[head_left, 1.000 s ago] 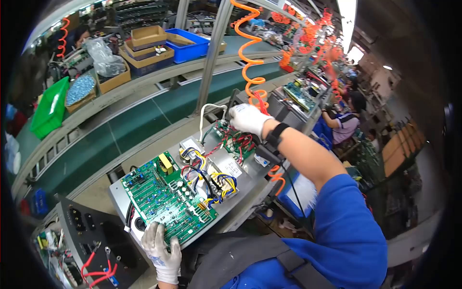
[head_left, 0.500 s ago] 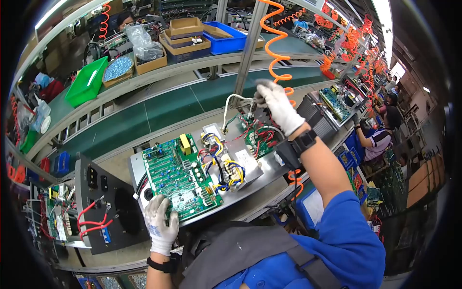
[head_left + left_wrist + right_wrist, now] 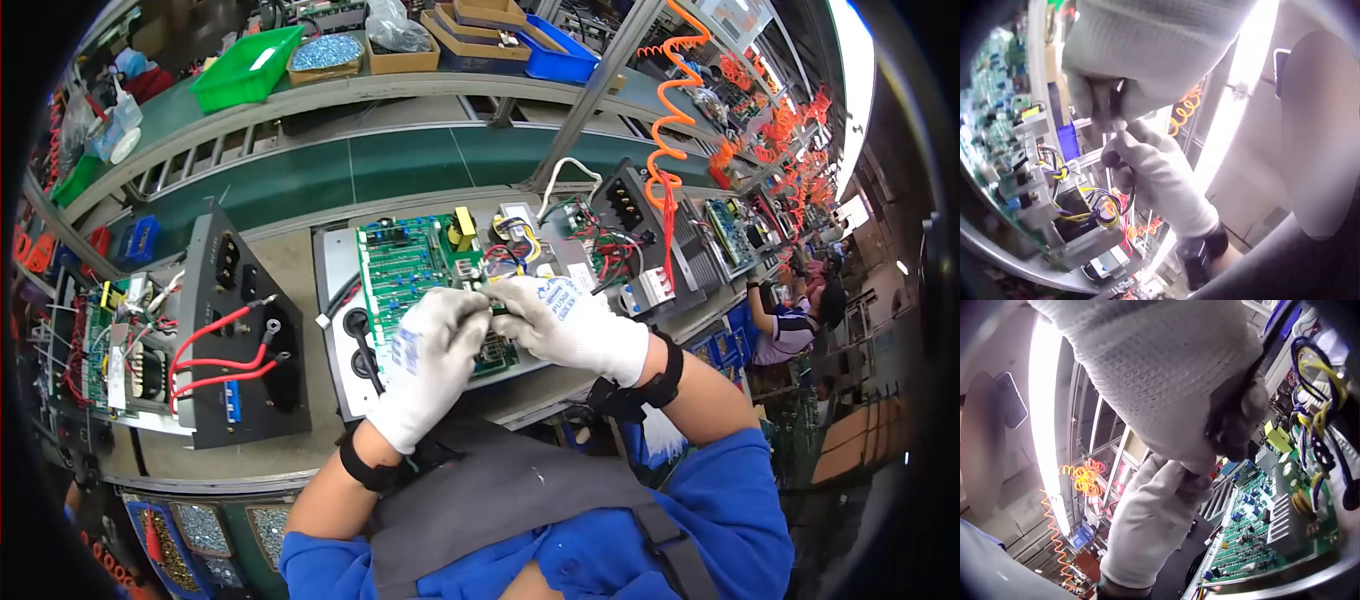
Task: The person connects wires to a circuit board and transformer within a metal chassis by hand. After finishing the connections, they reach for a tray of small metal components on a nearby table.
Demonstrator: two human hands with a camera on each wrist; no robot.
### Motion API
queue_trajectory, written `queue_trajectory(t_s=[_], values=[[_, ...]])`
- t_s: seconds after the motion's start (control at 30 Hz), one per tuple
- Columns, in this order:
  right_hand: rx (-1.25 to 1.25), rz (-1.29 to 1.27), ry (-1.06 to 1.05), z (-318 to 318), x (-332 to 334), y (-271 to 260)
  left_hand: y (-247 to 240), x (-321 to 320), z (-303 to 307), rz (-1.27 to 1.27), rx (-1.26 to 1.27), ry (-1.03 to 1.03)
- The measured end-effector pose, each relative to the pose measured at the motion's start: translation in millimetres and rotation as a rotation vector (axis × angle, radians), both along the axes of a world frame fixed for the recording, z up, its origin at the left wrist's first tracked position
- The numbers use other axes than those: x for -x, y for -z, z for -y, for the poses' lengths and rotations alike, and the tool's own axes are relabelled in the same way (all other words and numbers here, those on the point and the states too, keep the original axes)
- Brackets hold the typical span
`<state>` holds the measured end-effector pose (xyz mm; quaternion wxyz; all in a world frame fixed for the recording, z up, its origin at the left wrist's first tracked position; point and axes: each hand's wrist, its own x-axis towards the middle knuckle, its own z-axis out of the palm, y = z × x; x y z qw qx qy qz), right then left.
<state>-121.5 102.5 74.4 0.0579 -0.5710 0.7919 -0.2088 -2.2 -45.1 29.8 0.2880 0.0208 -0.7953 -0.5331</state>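
Both white-gloved hands meet over the front of a green circuit board on a metal chassis. My left hand and right hand have curled fingers, with their tips close together. In the left wrist view, a small dark piece with a pale end shows between the fingertips of the two hands; I cannot tell its kind. A dark wire runs below the right hand's fingers there. In the right wrist view, the gloves hide most of what is pinched. Yellow and blue wires lie beyond the hands.
To the left stands a black panel with red cables. An orange coiled hose hangs at the right, by another black-panelled unit. Behind runs a green conveyor; a green bin sits on the shelf above.
My right hand has come back from the chassis's far right end to the board's front. The left hand has left the board's front left corner and moved up to meet it.
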Motion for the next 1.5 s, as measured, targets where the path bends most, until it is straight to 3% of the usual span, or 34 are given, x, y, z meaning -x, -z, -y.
queue_trajectory(t_s=[0.03, 0.1, 0.17, 0.23, 0.3, 0.37, 0.4, 0.5, 0.7, 1.0, 1.13, 1.23, 1.3, 1.4, 1.43, 1.47, 1.5], values=[[0.115, -0.029, -0.001, -3.4, 1.2, 0.8, -1.9, 1.5, -2.5, 0.165, -0.259, 0.038], [0.094, 0.059, -0.003, -12.2, 3.6, -13.3, 9.4, 16.3, -5.9, 0.297, -0.8, 0.171], [0.014, 0.216, 0.068, -14.0, 11.5, -19.8, 14.1, 19.6, -9.8, 0.291, -0.831, 0.168], [-0.111, 0.006, 0.068, -12.6, 32.1, -13.8, 11.3, 12.6, -0.9, 0.154, -0.73, 0.069], [-0.376, -0.127, 0.024, -8.2, 35.0, -11.6, 15.2, -7.2, 14.3, 0.102, -0.466, -0.14], [-0.341, -0.217, -0.051, -2.5, 33.9, 5.0, 31.5, -29.1, 26.2, 0.089, -0.333, -0.323], [-0.437, -0.272, -0.054, 3.6, 29.5, 6.1, 44.6, -40.6, 33.0, 0.118, -0.233, -0.346], [-0.392, -0.301, -0.101, 5.0, 30.8, 20.6, 79.5, -62.3, 37.1, 0.151, -0.021, -0.396], [-0.404, -0.329, -0.097, 4.0, 33.8, 23.9, 89.2, -65.3, 35.3, 0.141, 0.314, -0.375], [-0.619, -0.305, -0.028, 17.4, 28.7, 26.0, 85.4, -66.7, 41.5, 0.184, 0.243, -0.308], [-0.636, -0.139, -0.073, 26.5, 38.0, 21.1, 84.6, -66.1, 42.7, 0.199, 0.277, -0.283], [-0.631, -0.174, -0.125, 30.3, 38.4, 23.6, 85.0, -64.3, 42.4, 0.18, 0.293, -0.291], [-0.594, -0.163, -0.114, 29.8, 42.6, 30.3, 86.3, -66.7, 41.6, 0.159, 0.315, -0.274], [-0.278, -0.311, -0.216, 13.1, 44.0, 46.1, 87.2, -73.8, 37.5, 0.202, 0.241, -0.312], [0.036, -0.366, -0.244, 4.6, 40.7, 63.9, 93.9, -76.0, 37.9, 0.18, 0.201, -0.316], [0.037, -0.135, -0.059, 7.0, 35.3, 113.4, 92.6, -78.0, 40.6, 0.159, 0.187, -0.287], [-0.03, -0.562, 0.127, 0.4, 9.7, 100.6, 83.1, -76.7, 33.7, 0.162, 0.243, -0.305]])
